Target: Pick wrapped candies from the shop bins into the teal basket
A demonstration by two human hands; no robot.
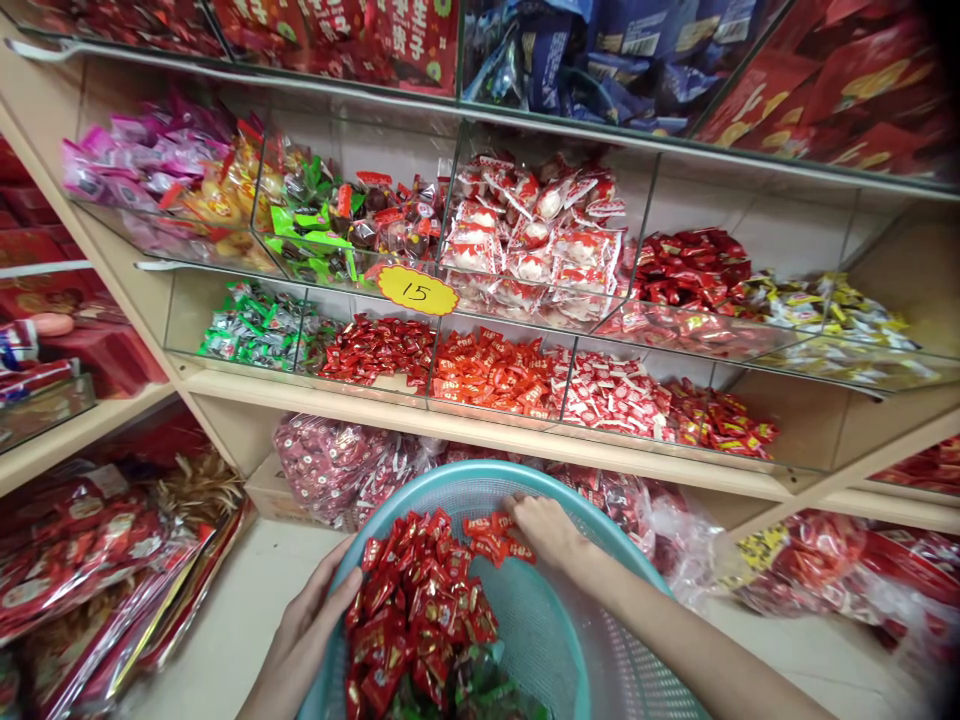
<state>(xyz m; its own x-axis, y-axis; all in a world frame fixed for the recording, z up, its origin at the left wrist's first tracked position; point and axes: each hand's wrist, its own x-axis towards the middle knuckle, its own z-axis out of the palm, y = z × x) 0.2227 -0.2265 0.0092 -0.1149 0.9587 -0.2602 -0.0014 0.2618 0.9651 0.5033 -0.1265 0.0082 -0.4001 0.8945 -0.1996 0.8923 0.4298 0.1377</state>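
Note:
A teal plastic basket (pixel 559 600) with mesh walls stands below the shelves. Inside, a heap of shiny red wrapped candies (pixel 420 620) fills the left side, and some green-wrapped candies (pixel 487 690) show at the bottom. My left hand (pixel 311 610) grips the basket's left rim, thumb and fingers on either side of it. My right hand (pixel 544 530) is inside the basket near its far wall, fingers curled down onto a small bunch of orange-red wrapped candies (pixel 495 537). Its fingertips are partly hidden.
Above the basket, a shelf with clear dividers holds orange-red candies (pixel 491 372), dark red candies (pixel 379 350) and red-and-white candies (pixel 615 390). A yellow price tag (pixel 418 290) reads 15. Bagged candies (pixel 330 465) lie under the shelf, and red packages (pixel 82 560) stand at left.

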